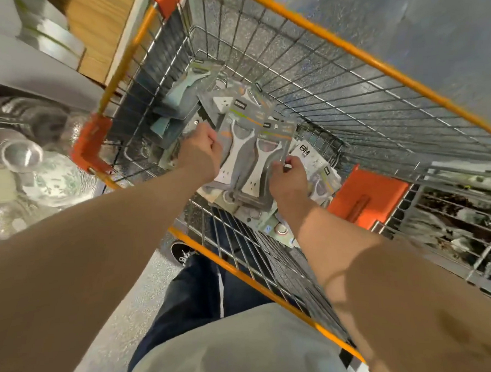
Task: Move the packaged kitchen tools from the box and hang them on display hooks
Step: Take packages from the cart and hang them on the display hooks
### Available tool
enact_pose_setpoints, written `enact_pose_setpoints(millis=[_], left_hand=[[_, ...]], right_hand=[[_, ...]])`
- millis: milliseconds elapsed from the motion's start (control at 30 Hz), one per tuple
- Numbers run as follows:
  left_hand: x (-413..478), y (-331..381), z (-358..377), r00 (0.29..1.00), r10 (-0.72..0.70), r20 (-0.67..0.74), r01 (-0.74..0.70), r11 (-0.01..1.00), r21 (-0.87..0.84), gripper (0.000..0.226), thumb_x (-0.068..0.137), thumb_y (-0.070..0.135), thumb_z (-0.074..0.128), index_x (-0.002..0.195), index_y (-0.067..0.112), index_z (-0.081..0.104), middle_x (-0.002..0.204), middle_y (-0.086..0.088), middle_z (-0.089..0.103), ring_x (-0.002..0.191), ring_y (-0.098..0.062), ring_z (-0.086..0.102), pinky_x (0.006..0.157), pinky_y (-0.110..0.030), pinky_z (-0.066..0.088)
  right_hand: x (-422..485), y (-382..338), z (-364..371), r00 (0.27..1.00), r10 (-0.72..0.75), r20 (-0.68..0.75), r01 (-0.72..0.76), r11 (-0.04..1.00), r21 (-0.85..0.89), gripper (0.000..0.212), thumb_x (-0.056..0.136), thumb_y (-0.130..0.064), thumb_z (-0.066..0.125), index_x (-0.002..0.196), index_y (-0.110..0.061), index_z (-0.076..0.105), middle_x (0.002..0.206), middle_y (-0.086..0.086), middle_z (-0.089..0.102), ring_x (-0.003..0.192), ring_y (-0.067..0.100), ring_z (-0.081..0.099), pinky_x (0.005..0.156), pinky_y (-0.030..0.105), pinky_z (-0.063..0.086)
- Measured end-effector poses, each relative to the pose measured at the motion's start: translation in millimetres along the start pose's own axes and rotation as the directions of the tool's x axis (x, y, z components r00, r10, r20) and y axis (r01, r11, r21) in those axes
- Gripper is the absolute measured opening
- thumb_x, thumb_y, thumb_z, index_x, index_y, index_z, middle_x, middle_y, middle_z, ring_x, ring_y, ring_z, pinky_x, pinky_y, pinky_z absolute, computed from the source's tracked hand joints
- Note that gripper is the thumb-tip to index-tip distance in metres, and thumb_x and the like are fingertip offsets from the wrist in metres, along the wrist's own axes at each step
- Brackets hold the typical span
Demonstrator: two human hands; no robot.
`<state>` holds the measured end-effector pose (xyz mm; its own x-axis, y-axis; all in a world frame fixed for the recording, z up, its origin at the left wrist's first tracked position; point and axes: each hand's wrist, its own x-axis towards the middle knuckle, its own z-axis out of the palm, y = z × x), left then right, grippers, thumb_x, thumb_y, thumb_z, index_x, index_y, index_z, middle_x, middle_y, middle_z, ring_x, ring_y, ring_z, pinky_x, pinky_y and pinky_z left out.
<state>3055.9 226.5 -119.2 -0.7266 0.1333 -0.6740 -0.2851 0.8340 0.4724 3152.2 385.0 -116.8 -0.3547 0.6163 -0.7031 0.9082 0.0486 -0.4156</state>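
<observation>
**Both hands on a fan of packaged peelers inside the wire cart**

The person leans over a wire cart (pixel 345 49) with an orange rim, both bare arms reaching down into it. The left hand (pixel 201 154) is curled tight like a fist around the left edge of a small stack of packaged tools (pixel 245 146), with the back of the hand toward the camera. The right hand (pixel 288 180) grips the stack's right edge, its fingertips curled over the card. Between the two hands the packs spread in a fan. They are grey cards, each carrying a white Y-shaped tool (peelers, by their shape). The stack sits inside the cart at its near end, over other packs lying on the mesh.

More packages lie loose in the cart. Several teal packs (pixel 182 95) rest against the left wall, just beyond the left hand. A card printed "BM" (pixel 308 154) lies just beside the right hand.

An orange corner guard (pixel 91 145) caps the cart's near left corner, and an orange flap (pixel 364 193) sits to the right of the right hand. Left of the cart are blurred glassware (pixel 24 157) and a floral plate (pixel 56 181). Below are dark trousers (pixel 192 288), a black shoe (pixel 182 253) and a pale shirt (pixel 233 348).
</observation>
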Motion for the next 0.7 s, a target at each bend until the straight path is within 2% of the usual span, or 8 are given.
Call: enact_pose_setpoints(millis=[100, 167, 233, 300, 400, 500, 600, 700], left_hand=[[-9.1, -5.2, -8.3, 0.997, 0.033, -0.076, -0.043, 0.991, -0.13, 0.029, 0.107, 0.02, 0.047, 0.132, 0.008, 0.053, 0.101, -0.018, 0.063, 0.095, -0.039, 0.061, 0.081, -0.043, 0.045], [-14.3, -4.1, -13.4, 0.995, 0.013, -0.099, -0.032, 0.981, -0.192, 0.041, 0.103, 0.027, 0.041, 0.131, 0.002, 0.055, 0.103, -0.024, 0.064, 0.098, -0.041, 0.061, 0.081, -0.042, 0.042], [-18.7, -1.4, -16.9, 0.994, -0.014, -0.108, -0.012, 0.971, -0.238, 0.055, 0.098, 0.04, 0.036, 0.119, -0.005, 0.058, 0.104, -0.028, 0.062, 0.1, -0.039, 0.06, 0.083, -0.04, 0.038], [-21.3, 0.1, -18.1, 0.996, -0.079, -0.039, 0.067, 0.967, -0.244, 0.058, 0.105, 0.054, 0.039, 0.105, -0.001, 0.056, 0.095, -0.018, 0.057, 0.097, -0.034, 0.057, 0.082, -0.038, 0.038], [-14.3, -7.2, -15.1, 0.986, -0.162, 0.032, 0.165, 0.96, -0.227, 0.056, 0.102, 0.066, 0.043, 0.089, 0.012, 0.047, 0.081, -0.001, 0.047, 0.087, -0.027, 0.05, 0.077, -0.037, 0.036], [-7.3, -11.5, -16.1, 0.986, -0.153, 0.07, 0.166, 0.953, -0.255, 0.057, 0.096, 0.071, 0.05, 0.09, 0.015, 0.048, 0.086, -0.001, 0.049, 0.087, -0.025, 0.05, 0.076, -0.035, 0.035], [-3.7, -11.5, -16.1, 0.981, -0.167, 0.101, 0.19, 0.936, -0.297, 0.056, 0.094, 0.07, 0.056, 0.104, 0.015, 0.057, 0.1, -0.003, 0.056, 0.094, -0.023, 0.052, 0.083, -0.031, 0.036], [1.3, -14.0, -11.0, 0.977, -0.195, 0.091, 0.214, 0.92, -0.329, 0.051, 0.093, 0.071, 0.056, 0.091, 0.02, 0.055, 0.092, -0.002, 0.056, 0.09, -0.023, 0.054, 0.082, -0.033, 0.04]], right_hand=[[-11.0, -5.9, -1.7, 0.999, -0.014, 0.03, 0.01, 0.993, 0.117, 0.008, 0.108, -0.025, 0.053, 0.106, -0.017, 0.057, 0.084, 0.001, 0.062, 0.068, 0.013, 0.055, 0.059, 0.018, 0.042], [-17.6, -16.1, -3.1, 0.991, 0.049, 0.128, -0.074, 0.977, 0.199, 0.008, 0.108, -0.021, 0.054, 0.105, -0.016, 0.06, 0.078, -0.001, 0.06, 0.061, 0.01, 0.053, 0.046, 0.013, 0.041], [-22.1, -27.1, -2.8, 0.95, 0.132, 0.282, -0.219, 0.928, 0.301, 0.01, 0.107, -0.02, 0.056, 0.102, -0.019, 0.065, 0.078, -0.001, 0.065, 0.064, 0.014, 0.06, 0.054, 0.02, 0.053], [-24.6, -35.6, 0.7, 0.899, 0.159, 0.407, -0.313, 0.885, 0.346, 0.018, 0.107, -0.021, 0.056, 0.092, -0.022, 0.064, 0.079, 0.0, 0.067, 0.07, 0.018, 0.062, 0.07, 0.034, 0.06], [-22.0, -40.9, 4.4, 0.859, 0.172, 0.482, -0.359, 0.874, 0.328, 0.016, 0.107, -0.024, 0.055, 0.094, -0.023, 0.065, 0.094, 0.004, 0.07, 0.081, 0.019, 0.064, 0.063, 0.029, 0.056], [-20.5, -41.4, 2.5, 0.816, 0.164, 0.554, -0.402, 0.85, 0.341, 0.018, 0.107, -0.024, 0.053, 0.093, -0.023, 0.064, 0.079, -0.001, 0.067, 0.073, 0.015, 0.062, 0.066, 0.029, 0.058], [-17.0, -35.1, 0.5, 0.818, 0.211, 0.536, -0.456, 0.806, 0.377, 0.017, 0.107, -0.025, 0.051, 0.099, -0.021, 0.066, 0.073, -0.003, 0.064, 0.068, 0.015, 0.063, 0.071, 0.031, 0.058], [-7.0, -23.8, -3.5, 0.923, 0.263, 0.281, -0.329, 0.918, 0.222, 0.018, 0.108, -0.024, 0.049, 0.111, -0.014, 0.064, 0.083, 0.001, 0.071, 0.063, 0.015, 0.066, 0.055, 0.025, 0.054]])
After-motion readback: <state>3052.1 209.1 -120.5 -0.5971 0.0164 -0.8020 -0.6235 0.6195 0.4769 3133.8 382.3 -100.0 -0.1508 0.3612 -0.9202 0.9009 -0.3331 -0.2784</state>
